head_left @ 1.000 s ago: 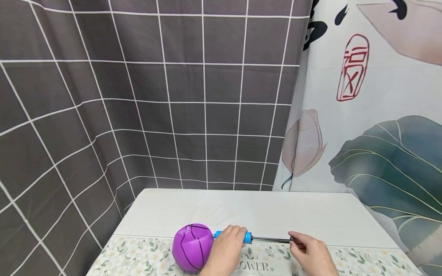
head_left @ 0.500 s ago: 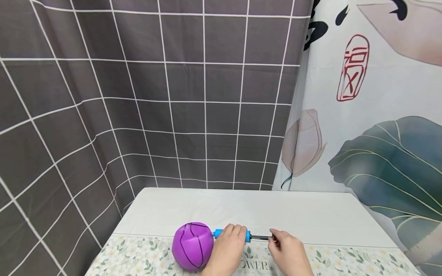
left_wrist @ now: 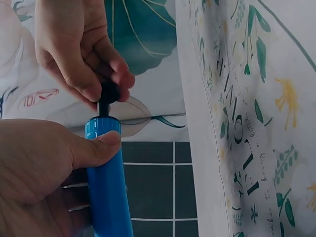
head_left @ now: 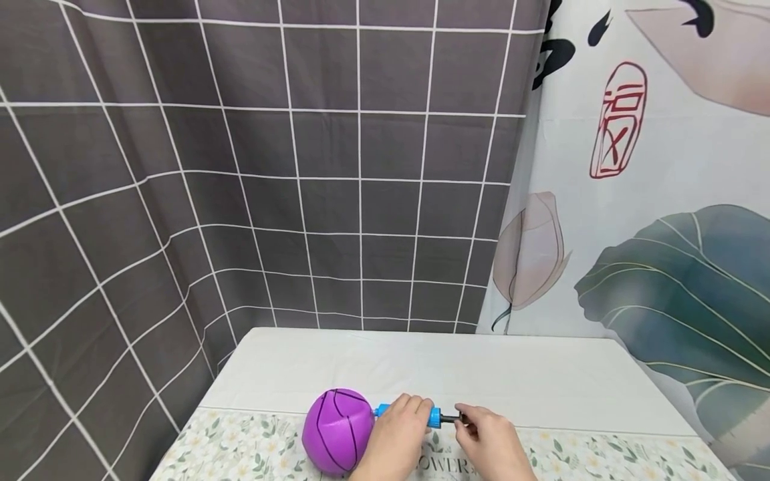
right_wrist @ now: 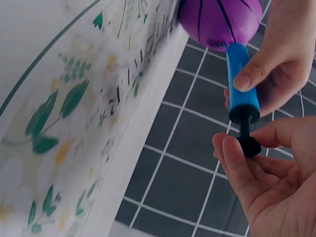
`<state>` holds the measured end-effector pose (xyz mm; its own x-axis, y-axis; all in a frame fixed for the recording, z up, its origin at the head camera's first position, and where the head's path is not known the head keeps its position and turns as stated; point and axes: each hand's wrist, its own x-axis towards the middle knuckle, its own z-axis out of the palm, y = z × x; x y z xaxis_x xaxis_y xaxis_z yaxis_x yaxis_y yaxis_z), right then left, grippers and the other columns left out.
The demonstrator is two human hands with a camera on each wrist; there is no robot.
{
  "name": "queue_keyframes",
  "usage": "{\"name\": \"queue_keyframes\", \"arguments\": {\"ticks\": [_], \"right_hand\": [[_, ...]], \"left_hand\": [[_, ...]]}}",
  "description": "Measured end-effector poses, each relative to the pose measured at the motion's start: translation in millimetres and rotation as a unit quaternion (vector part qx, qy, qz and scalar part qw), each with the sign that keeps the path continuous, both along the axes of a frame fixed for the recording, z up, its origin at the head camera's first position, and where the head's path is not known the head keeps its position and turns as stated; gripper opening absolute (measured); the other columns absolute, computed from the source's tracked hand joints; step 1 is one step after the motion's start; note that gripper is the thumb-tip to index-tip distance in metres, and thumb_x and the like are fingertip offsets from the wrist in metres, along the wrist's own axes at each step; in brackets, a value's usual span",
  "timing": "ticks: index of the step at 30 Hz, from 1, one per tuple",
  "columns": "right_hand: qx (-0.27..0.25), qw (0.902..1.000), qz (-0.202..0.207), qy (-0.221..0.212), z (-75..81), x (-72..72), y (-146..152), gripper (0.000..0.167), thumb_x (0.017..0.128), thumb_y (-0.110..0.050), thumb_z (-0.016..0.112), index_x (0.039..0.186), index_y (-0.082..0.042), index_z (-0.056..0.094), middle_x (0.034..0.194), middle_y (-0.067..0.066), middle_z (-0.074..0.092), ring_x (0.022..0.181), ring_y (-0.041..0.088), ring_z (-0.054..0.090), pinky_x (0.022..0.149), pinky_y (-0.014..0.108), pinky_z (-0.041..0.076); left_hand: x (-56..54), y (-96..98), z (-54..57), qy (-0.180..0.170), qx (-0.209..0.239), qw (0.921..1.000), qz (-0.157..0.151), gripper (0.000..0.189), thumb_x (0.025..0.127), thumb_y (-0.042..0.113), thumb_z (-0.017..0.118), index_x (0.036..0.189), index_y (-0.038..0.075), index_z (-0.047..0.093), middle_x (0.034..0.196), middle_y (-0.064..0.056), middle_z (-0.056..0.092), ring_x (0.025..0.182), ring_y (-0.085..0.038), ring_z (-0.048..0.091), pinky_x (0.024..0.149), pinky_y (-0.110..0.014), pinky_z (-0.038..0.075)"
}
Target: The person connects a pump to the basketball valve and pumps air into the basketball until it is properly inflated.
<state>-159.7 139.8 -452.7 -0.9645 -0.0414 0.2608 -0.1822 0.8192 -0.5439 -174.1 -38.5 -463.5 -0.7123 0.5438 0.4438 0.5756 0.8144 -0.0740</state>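
Observation:
A purple ball (head_left: pixel 338 433) with black lines, its top slightly dented, sits at the left end of a blue hand pump (head_left: pixel 434 417). My left hand (head_left: pixel 394 437) grips the pump's blue barrel (left_wrist: pixel 108 187), thumb along its side near the collar. My right hand (head_left: pixel 493 441) pinches the black handle (right_wrist: pixel 250 146) at the other end between fingers and thumb. Only a short length of the black rod (left_wrist: pixel 103 107) shows between collar and handle. In the right wrist view the pump's tip meets the ball (right_wrist: pixel 222 22).
Under the hands lies a table with a white back part (head_left: pixel 433 367) and a floral cloth (head_left: pixel 234 444) along the front, printed with lettering. Behind it hangs a dark grey curtain (head_left: pixel 325 207) with white grid lines. A white curtain with leaf prints (head_left: pixel 680 287) hangs at right.
My right hand has moved left with the handle, pushing most of the long rod into the barrel. The left hand and the ball have stayed nearly in place.

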Motion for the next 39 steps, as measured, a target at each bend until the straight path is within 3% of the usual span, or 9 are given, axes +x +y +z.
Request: {"name": "queue_keyframes", "arguments": {"ticks": [8, 13, 19, 22, 28, 33, 39], "right_hand": [[0.0, 0.9991, -0.037, -0.019, -0.3, 1.1, 30.2, 0.027, 0.087, -0.006, 0.07, 0.113, 0.0, 0.075, 0.091, 0.004, 0.075, 0.069, 0.007, 0.064, 0.061, 0.023, 0.055], [0.01, 0.997, -0.062, -0.045, 0.1, 2.2, 51.5, 0.029, 0.089, -0.006, 0.068, 0.116, 0.004, 0.073, 0.09, 0.006, 0.075, 0.069, 0.01, 0.065, 0.06, 0.026, 0.056], [0.017, 0.9963, -0.064, -0.055, 1.3, 4.0, 60.6, 0.03, 0.09, -0.008, 0.068, 0.117, 0.003, 0.072, 0.088, 0.002, 0.074, 0.068, 0.009, 0.065, 0.06, 0.027, 0.057], [0.025, 0.9969, -0.066, -0.035, 2.2, 6.0, 56.8, 0.03, 0.09, -0.009, 0.069, 0.118, 0.002, 0.073, 0.09, 0.003, 0.075, 0.068, 0.009, 0.065, 0.061, 0.026, 0.057], [0.031, 0.9973, -0.064, 0.019, 3.3, 9.0, 34.1, 0.028, 0.087, -0.004, 0.07, 0.114, 0.005, 0.073, 0.092, 0.009, 0.075, 0.069, 0.011, 0.066, 0.061, 0.028, 0.058], [0.038, 0.9975, -0.044, 0.041, 2.3, 8.7, 11.8, 0.028, 0.085, -0.003, 0.073, 0.111, 0.005, 0.073, 0.085, 0.004, 0.073, 0.067, 0.01, 0.064, 0.059, 0.026, 0.057], [0.023, 0.998, -0.004, 0.059, -0.1, 6.5, -5.2, 0.027, 0.085, -0.004, 0.074, 0.11, 0.003, 0.074, 0.081, -0.001, 0.07, 0.064, 0.006, 0.061, 0.056, 0.022, 0.053]], "left_hand": [[-0.6, -1.7, 0.9, -0.027, 0.002, 0.9996, 0.01, 0.041, 0.082, 0.007, 0.077, 0.122, 0.007, 0.067, 0.109, -0.002, 0.068, 0.105, -0.015, 0.062, 0.099, -0.028, 0.053], [-1.4, -2.9, 0.8, -0.021, 0.004, 0.9996, 0.015, 0.041, 0.082, 0.009, 0.078, 0.121, 0.008, 0.067, 0.109, -0.002, 0.069, 0.104, -0.015, 0.063, 0.099, -0.029, 0.053], [-1.4, -1.8, 0.0, -0.007, 0.009, 0.9999, 0.012, 0.037, 0.085, 0.015, 0.077, 0.12, 0.008, 0.067, 0.106, -0.002, 0.068, 0.101, -0.015, 0.063, 0.097, -0.028, 0.054], [-1.2, -0.8, 0.5, 0.005, 0.012, 0.9998, 0.013, 0.036, 0.086, 0.019, 0.078, 0.118, 0.007, 0.068, 0.104, -0.002, 0.068, 0.098, -0.015, 0.063, 0.096, -0.028, 0.054], [0.4, 1.8, 2.4, 0.011, -0.006, 0.9999, 0.006, 0.041, 0.077, 0.005, 0.081, 0.116, 0.005, 0.068, 0.101, -0.003, 0.067, 0.096, -0.016, 0.062, 0.095, -0.029, 0.054], [1.8, 4.3, 1.8, 0.035, -0.011, 0.9993, 0.002, 0.046, 0.07, 0.005, 0.085, 0.112, 0.005, 0.069, 0.099, -0.002, 0.066, 0.094, -0.016, 0.062, 0.093, -0.027, 0.055], [2.3, 6.8, 1.2, 0.037, -0.021, 0.9991, 0.004, 0.044, 0.072, 0.011, 0.085, 0.113, 0.007, 0.069, 0.1, -0.002, 0.067, 0.094, -0.015, 0.061, 0.094, -0.027, 0.054]]}}
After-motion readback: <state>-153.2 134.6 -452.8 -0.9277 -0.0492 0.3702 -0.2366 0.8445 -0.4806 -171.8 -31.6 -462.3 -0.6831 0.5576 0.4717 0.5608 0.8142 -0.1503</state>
